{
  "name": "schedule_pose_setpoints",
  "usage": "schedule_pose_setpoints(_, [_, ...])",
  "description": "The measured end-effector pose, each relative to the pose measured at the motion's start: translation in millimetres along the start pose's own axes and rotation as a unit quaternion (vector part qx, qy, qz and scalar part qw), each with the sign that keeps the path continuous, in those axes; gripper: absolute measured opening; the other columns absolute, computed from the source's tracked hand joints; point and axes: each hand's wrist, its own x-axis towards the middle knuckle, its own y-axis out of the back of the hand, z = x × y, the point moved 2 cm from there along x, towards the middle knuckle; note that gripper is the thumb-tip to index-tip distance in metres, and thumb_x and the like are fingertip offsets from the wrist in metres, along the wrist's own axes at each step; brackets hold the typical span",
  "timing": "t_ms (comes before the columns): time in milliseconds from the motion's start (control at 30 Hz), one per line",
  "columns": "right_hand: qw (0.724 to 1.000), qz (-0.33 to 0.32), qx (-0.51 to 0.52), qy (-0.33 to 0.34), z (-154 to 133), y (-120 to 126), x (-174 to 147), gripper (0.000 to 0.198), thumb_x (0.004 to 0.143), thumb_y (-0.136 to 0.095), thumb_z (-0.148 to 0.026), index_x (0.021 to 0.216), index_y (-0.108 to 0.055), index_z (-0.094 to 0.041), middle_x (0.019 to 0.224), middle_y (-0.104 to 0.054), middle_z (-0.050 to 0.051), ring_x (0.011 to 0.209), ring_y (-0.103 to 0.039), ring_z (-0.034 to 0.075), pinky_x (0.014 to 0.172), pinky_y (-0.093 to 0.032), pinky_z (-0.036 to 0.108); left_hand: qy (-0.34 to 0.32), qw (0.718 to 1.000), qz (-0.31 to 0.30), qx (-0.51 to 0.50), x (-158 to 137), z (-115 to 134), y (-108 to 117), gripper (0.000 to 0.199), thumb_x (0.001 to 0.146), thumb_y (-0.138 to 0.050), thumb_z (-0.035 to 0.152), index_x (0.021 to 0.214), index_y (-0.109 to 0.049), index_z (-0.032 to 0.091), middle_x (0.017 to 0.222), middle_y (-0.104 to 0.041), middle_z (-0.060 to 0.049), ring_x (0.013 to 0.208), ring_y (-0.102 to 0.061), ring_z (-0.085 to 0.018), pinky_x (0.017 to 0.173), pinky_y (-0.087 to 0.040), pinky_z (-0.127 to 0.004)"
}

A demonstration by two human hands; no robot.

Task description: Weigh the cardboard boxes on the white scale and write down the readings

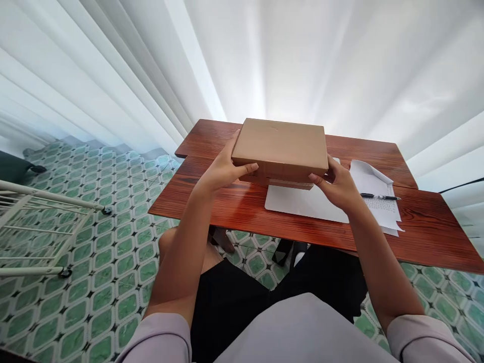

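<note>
A brown cardboard box [282, 141] is held between my two hands, above the wooden table and partly over a flat white-grey panel, perhaps a closed laptop [302, 203]. My left hand [225, 164] grips the box's left end, its thumb lying along the near side. At the right end, my right hand [336, 184] has its thumb on the near lower corner; most of its other fingers are hidden behind the box. Beneath the box's near side a lighter strip shows, and I cannot tell whether it belongs to the box.
Handwritten paper sheets [378, 214] lie right of the panel, with a black pen [380, 196] across them. The reddish-brown table [234, 206] stands before white curtains [302, 60]. A white wheeled metal rack [49, 199] is on the green tiled floor at left.
</note>
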Motion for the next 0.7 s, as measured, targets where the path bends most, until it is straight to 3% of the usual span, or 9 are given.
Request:
schedule_pose_setpoints(100, [1.000,0.017,0.008,-0.007,7.2,27.3,-3.2,0.065,0.084,-0.077,-0.044,0.143,-0.057,-0.028,0.136,-0.065,0.007,0.124,-0.063,0.032,0.109,-0.054,0.053,0.020,0.999,-0.013,-0.023,11.9,10.8,-22.5,0.107,0.074,-0.081,0.057,0.161,-0.028,0.021,0.159,-0.036,-0.014,0.144,-0.038,-0.034,0.119,-0.037,-0.045])
schedule_pose_setpoints(333, [0.998,0.050,-0.021,-0.013,31.4,75.4,-21.7,0.056,0.083,-0.077,-0.042,0.135,-0.062,-0.026,0.125,-0.070,0.007,0.113,-0.067,0.030,0.100,-0.059,0.050,0.000,0.994,-0.079,-0.075,27.9,32.4,-74.3,0.105,0.079,-0.076,0.056,0.163,-0.019,0.025,0.156,-0.040,-0.014,0.138,-0.044,-0.033,0.111,-0.045,-0.045])
schedule_pose_setpoints(533, [0.998,0.052,-0.020,-0.023,49.9,88.8,-36.1,0.065,0.080,-0.080,-0.044,0.139,-0.060,-0.025,0.128,-0.068,0.009,0.115,-0.066,0.030,0.098,-0.060,0.046,0.026,0.995,-0.075,-0.065,26.2,24.4,-103.2,0.113,0.076,-0.078,0.061,0.164,-0.015,0.026,0.161,-0.032,-0.016,0.144,-0.038,-0.036,0.116,-0.037,-0.053])
schedule_pose_setpoints(700, [0.999,0.043,0.001,-0.031,58.7,90.4,-42.5,0.069,0.079,-0.080,-0.046,0.141,-0.058,-0.025,0.133,-0.067,0.009,0.117,-0.066,0.031,0.101,-0.059,0.048,0.059,0.995,-0.073,-0.039,21.1,19.8,-113.7,0.119,0.073,-0.079,0.063,0.164,-0.014,0.023,0.164,-0.027,-0.015,0.147,-0.033,-0.036,0.119,-0.034,-0.051])
